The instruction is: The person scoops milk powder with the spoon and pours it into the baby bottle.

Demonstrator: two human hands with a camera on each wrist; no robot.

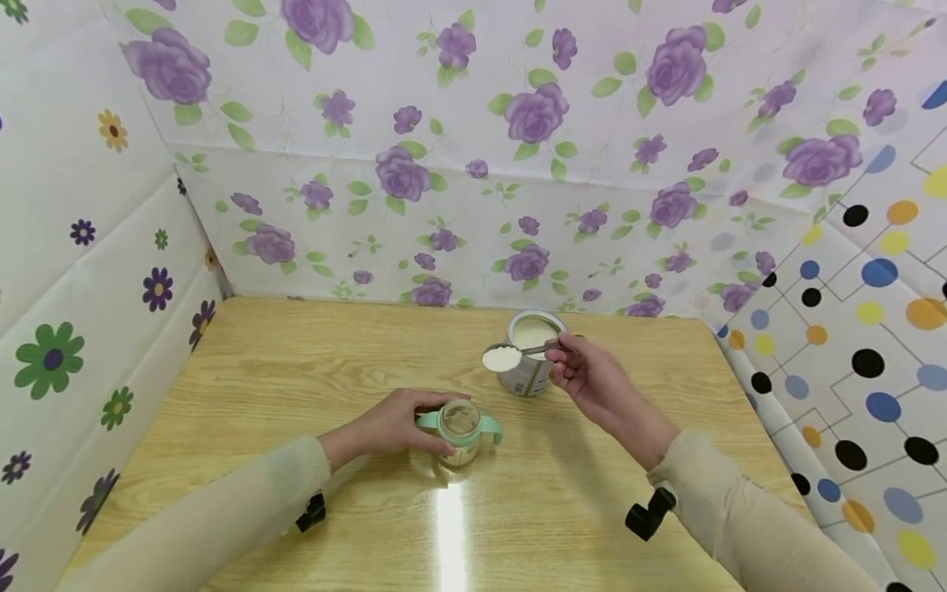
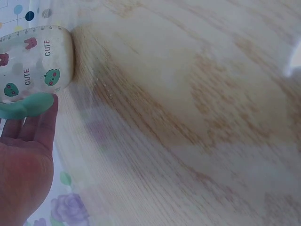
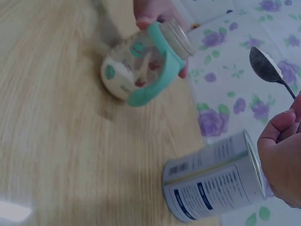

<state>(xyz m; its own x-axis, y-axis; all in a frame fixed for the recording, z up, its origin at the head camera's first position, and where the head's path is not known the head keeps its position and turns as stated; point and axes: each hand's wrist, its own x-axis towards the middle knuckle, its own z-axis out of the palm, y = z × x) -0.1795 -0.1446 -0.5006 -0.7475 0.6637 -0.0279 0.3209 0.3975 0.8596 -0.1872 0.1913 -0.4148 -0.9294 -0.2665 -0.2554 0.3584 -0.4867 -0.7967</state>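
A clear baby bottle (image 1: pixel 460 454) with two mint-green handles stands upright and uncapped on the table. My left hand (image 1: pixel 398 423) holds it from the left, thumb in front and fingers behind. Printed figures and the word CUTE show on the bottle (image 2: pixel 35 61) in the left wrist view. Pale powder lies inside the bottle (image 3: pixel 123 77). My right hand (image 1: pixel 592 382) pinches the handle of a metal spoon (image 1: pixel 534 350), its bowl heaped with white powder (image 1: pixel 501 358). The spoon is above the front left rim of an open tin (image 1: pixel 521 380) of cream-coloured powder.
The wood-patterned table (image 1: pixel 311 345) carries the bottle and the tin. A flowered cloth wall (image 1: pixel 473 222) rises at its back edge. Patterned cloths also flank it, flowers on the left (image 1: pixel 89 288) and dots on the right (image 1: pixel 836 329).
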